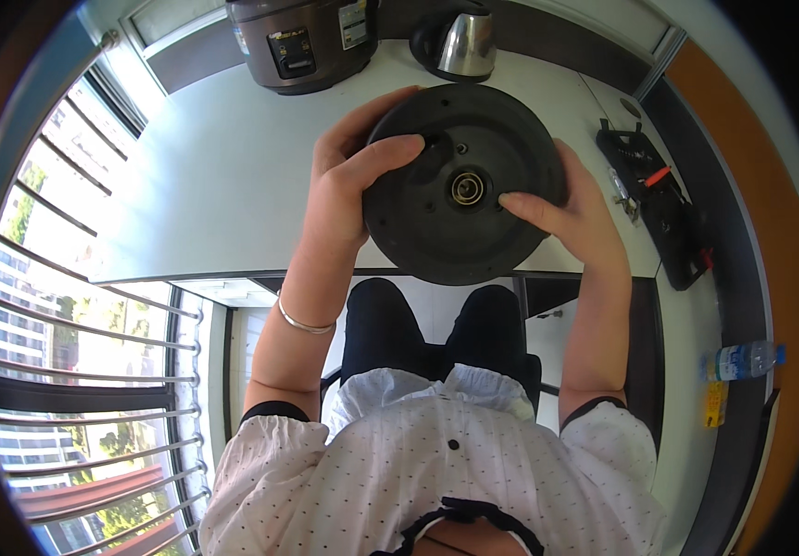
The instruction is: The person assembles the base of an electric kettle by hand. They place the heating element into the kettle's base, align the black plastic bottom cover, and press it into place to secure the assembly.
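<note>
A round black kettle power base (469,246) is raised above the near edge of the white table, its face toward me. Brass-coloured rings sit in the socket at its middle, with small holes around them. My left hand (353,171) grips its left rim, thumb on the face and fingers behind, mostly hidden. On the right side, my right hand (585,213) holds the rim the same way, its thumb tip close to the central socket. Beyond the base, a silver kettle with a black handle (466,48) stands at the back of the table.
A dark brown electric cooker (311,51) stands at the back left. At the right lies an open black tool case (673,218) with red-handled tools. A water bottle (742,361) and a yellow packet (716,404) lie farther right. A barred window (75,371) is at left.
</note>
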`<move>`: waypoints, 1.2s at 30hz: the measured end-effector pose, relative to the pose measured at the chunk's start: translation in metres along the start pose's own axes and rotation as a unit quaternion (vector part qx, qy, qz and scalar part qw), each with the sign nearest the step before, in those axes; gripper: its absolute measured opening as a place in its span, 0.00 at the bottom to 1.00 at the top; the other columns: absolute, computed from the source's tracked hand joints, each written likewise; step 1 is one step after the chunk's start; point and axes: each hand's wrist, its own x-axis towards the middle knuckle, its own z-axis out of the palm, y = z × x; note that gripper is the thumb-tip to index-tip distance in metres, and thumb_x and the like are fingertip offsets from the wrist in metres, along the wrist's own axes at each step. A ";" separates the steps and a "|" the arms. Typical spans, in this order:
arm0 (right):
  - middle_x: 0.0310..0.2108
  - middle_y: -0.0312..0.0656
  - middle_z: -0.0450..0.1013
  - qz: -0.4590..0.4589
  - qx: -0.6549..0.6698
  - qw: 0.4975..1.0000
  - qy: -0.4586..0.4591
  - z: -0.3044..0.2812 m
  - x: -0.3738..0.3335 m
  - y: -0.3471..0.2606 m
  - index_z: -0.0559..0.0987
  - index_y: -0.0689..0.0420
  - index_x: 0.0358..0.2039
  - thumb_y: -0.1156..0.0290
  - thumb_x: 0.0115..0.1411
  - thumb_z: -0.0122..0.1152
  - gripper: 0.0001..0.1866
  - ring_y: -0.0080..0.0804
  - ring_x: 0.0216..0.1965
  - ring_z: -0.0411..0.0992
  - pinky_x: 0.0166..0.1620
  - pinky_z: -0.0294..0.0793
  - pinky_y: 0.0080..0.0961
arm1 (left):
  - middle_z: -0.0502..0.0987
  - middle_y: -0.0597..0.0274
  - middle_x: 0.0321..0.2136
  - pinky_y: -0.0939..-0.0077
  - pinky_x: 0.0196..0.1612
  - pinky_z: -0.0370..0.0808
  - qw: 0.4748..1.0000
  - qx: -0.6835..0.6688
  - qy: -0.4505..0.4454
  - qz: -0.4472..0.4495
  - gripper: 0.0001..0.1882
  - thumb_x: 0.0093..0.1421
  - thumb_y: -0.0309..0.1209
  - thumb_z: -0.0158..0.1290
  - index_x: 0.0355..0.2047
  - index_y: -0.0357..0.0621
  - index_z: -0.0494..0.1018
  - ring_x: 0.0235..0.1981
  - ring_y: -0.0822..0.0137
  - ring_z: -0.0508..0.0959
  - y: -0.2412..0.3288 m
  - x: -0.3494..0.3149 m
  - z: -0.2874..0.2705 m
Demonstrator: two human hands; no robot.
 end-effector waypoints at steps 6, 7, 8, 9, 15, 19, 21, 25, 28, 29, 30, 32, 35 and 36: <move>0.40 0.48 0.74 0.000 0.065 0.998 -0.008 -0.011 0.013 0.012 0.70 0.68 0.49 0.62 0.45 0.76 0.36 0.33 0.43 0.73 0.47 0.73 0.27 | 0.77 0.45 0.41 0.74 0.47 0.75 1.000 -0.004 0.020 0.008 0.28 0.49 0.27 0.53 0.51 0.25 0.69 0.41 0.58 0.78 -0.003 0.005 0.011; 0.40 0.48 0.74 0.001 0.067 0.998 -0.003 -0.012 0.014 0.013 0.70 0.68 0.49 0.62 0.44 0.76 0.37 0.33 0.43 0.73 0.47 0.73 0.27 | 0.77 0.45 0.40 0.73 0.47 0.75 1.000 -0.004 0.022 0.008 0.28 0.49 0.27 0.52 0.51 0.25 0.69 0.41 0.58 0.78 -0.004 0.006 0.012; 0.40 0.48 0.74 0.001 0.072 0.997 0.000 -0.010 0.015 0.015 0.70 0.67 0.49 0.61 0.43 0.77 0.37 0.33 0.43 0.73 0.47 0.73 0.27 | 0.77 0.44 0.41 0.73 0.47 0.75 1.000 0.003 0.021 0.011 0.28 0.49 0.27 0.52 0.51 0.25 0.69 0.42 0.58 0.79 -0.004 0.007 0.012; 0.40 0.48 0.74 0.005 0.069 0.998 0.003 -0.010 0.015 0.015 0.70 0.67 0.49 0.60 0.43 0.77 0.37 0.34 0.43 0.74 0.46 0.73 0.27 | 0.77 0.44 0.41 0.73 0.47 0.75 1.000 0.009 0.021 0.014 0.28 0.49 0.28 0.51 0.51 0.25 0.69 0.42 0.58 0.79 -0.005 0.008 0.011; 0.34 0.48 0.75 0.005 0.026 1.000 0.014 -0.009 0.012 0.018 0.71 0.66 0.48 0.55 0.42 0.77 0.38 0.34 0.36 0.76 0.39 0.75 0.24 | 0.77 0.42 0.41 0.71 0.48 0.76 0.998 0.052 0.024 0.027 0.29 0.48 0.29 0.49 0.51 0.24 0.69 0.42 0.55 0.79 -0.004 0.004 0.016; 0.30 0.48 0.76 -0.022 0.029 0.999 0.020 -0.006 0.012 0.026 0.73 0.64 0.45 0.53 0.41 0.76 0.37 0.34 0.31 0.77 0.35 0.76 0.24 | 0.77 0.41 0.41 0.70 0.48 0.77 0.997 0.067 0.007 0.031 0.29 0.47 0.28 0.49 0.50 0.24 0.69 0.42 0.53 0.79 -0.005 0.004 0.011; 0.30 0.48 0.76 -0.030 0.031 0.999 0.020 -0.005 0.013 0.029 0.73 0.64 0.44 0.52 0.41 0.76 0.37 0.35 0.30 0.78 0.34 0.76 0.24 | 0.77 0.40 0.41 0.69 0.48 0.77 0.998 0.061 0.013 0.028 0.29 0.47 0.28 0.48 0.50 0.24 0.69 0.42 0.52 0.80 -0.006 0.005 0.009; 0.29 0.48 0.77 -0.037 0.009 0.999 0.026 -0.004 0.012 0.030 0.73 0.64 0.44 0.50 0.41 0.76 0.38 0.36 0.30 0.78 0.33 0.76 0.24 | 0.77 0.39 0.40 0.68 0.48 0.77 0.997 0.066 0.023 0.024 0.29 0.46 0.28 0.48 0.49 0.22 0.69 0.42 0.51 0.80 -0.007 0.005 0.009; 0.28 0.47 0.77 -0.049 0.007 0.998 0.041 -0.003 0.010 0.030 0.73 0.64 0.45 0.49 0.41 0.75 0.38 0.34 0.29 0.78 0.33 0.76 0.23 | 0.77 0.39 0.40 0.68 0.48 0.77 0.996 0.076 0.028 0.022 0.29 0.46 0.29 0.48 0.50 0.22 0.69 0.41 0.51 0.80 -0.004 0.003 0.013; 0.28 0.46 0.77 -0.054 0.008 0.997 0.049 -0.003 0.010 0.030 0.73 0.63 0.46 0.49 0.42 0.75 0.38 0.34 0.29 0.78 0.33 0.76 0.23 | 0.77 0.39 0.40 0.68 0.48 0.77 0.996 0.075 0.033 0.022 0.30 0.46 0.29 0.48 0.50 0.22 0.69 0.41 0.51 0.80 -0.004 0.003 0.013; 0.27 0.45 0.76 -0.043 0.017 0.998 0.046 -0.003 0.010 0.030 0.73 0.63 0.46 0.49 0.42 0.75 0.38 0.32 0.28 0.77 0.32 0.75 0.22 | 0.77 0.39 0.40 0.68 0.48 0.77 0.996 0.074 0.037 0.022 0.30 0.46 0.29 0.48 0.50 0.22 0.69 0.41 0.51 0.80 -0.004 0.003 0.014; 0.26 0.42 0.75 -0.024 0.036 0.998 0.043 -0.003 0.008 0.028 0.73 0.62 0.47 0.48 0.43 0.74 0.37 0.28 0.26 0.75 0.30 0.72 0.20 | 0.77 0.39 0.40 0.69 0.49 0.77 0.996 0.077 0.041 0.024 0.30 0.46 0.29 0.48 0.50 0.22 0.69 0.41 0.51 0.80 -0.004 0.004 0.014; 0.25 0.38 0.73 0.031 0.038 0.998 0.037 -0.004 0.006 0.030 0.74 0.61 0.47 0.49 0.45 0.73 0.36 0.22 0.25 0.71 0.27 0.67 0.17 | 0.77 0.39 0.41 0.70 0.49 0.76 0.995 0.083 0.040 0.026 0.31 0.45 0.29 0.48 0.50 0.22 0.69 0.42 0.52 0.79 -0.004 0.005 0.011; 0.24 0.37 0.72 0.028 0.054 0.997 0.042 -0.004 0.005 0.030 0.74 0.61 0.47 0.49 0.46 0.73 0.35 0.21 0.24 0.70 0.26 0.65 0.16 | 0.77 0.40 0.41 0.70 0.50 0.75 0.996 0.081 0.040 0.024 0.31 0.45 0.29 0.48 0.51 0.22 0.69 0.43 0.52 0.79 -0.004 0.005 0.012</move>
